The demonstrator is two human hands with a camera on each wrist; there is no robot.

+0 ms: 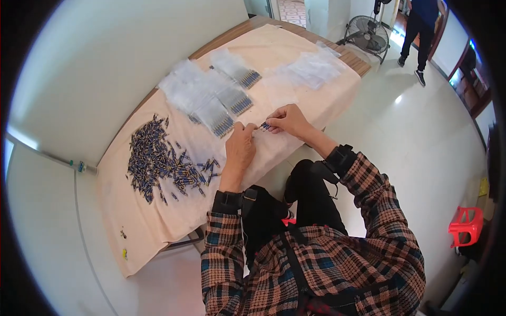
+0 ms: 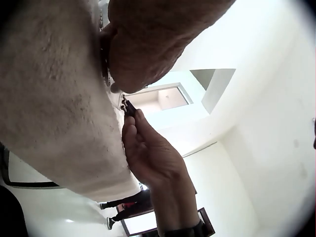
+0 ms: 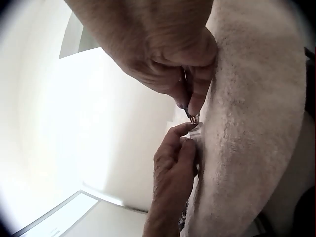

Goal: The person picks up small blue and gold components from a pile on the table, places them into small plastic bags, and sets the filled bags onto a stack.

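My right hand (image 1: 288, 121) pinches a few small dark blue pieces with gold tips (image 1: 264, 126) between thumb and fingers. In the right wrist view their metal tips (image 3: 193, 119) point down at the mouth of a clear plastic bag (image 3: 196, 132). My left hand (image 1: 241, 149) pinches that bag's edge with thumb and forefinger, close to the tips. Both hands are over the near edge of the cloth-covered table (image 1: 158, 224). To the left of my left hand lies a large loose pile of the same blue pieces (image 1: 153, 158).
Beyond my hands lie filled clear bags (image 1: 241, 104) with rows of blue pieces. A stack of flat clear bags (image 1: 311, 68) spreads at the far right of the table. A fan (image 1: 367, 35), a standing person (image 1: 421, 31) and a red stool (image 1: 466, 226) are on the floor to the right.
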